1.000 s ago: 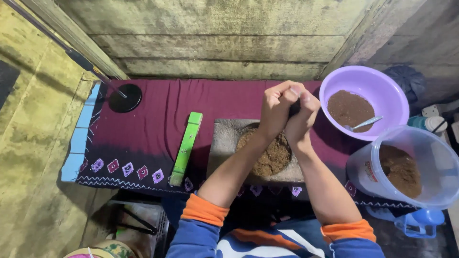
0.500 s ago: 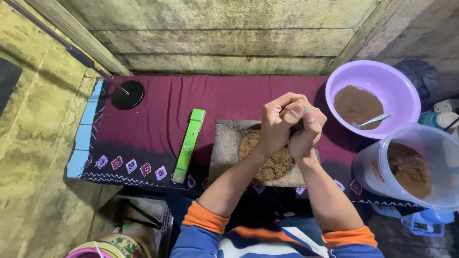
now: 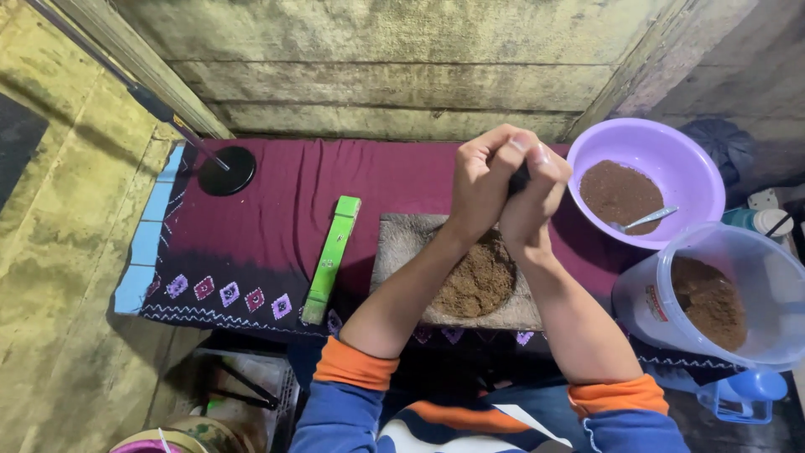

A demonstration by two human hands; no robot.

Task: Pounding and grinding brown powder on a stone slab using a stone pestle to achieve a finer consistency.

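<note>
Your left hand point(image 3: 485, 180) and right hand point(image 3: 537, 197) are clasped tight together around a dark handle point(image 3: 519, 178), just above frame centre. Below them the brown powder point(image 3: 476, 281) lies heaped on the stone slab point(image 3: 401, 243). This looks like the grinding step; the next stroke calls for steady downward pressure. The lilac bowl point(image 3: 671, 151) sits at upper right, the green bar point(image 3: 332, 258) left of centre.

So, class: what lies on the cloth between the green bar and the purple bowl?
In the head view, between the green bar and the purple bowl sits a grey stone slab heaped with brown powder, with both clasped hands above it.
</note>
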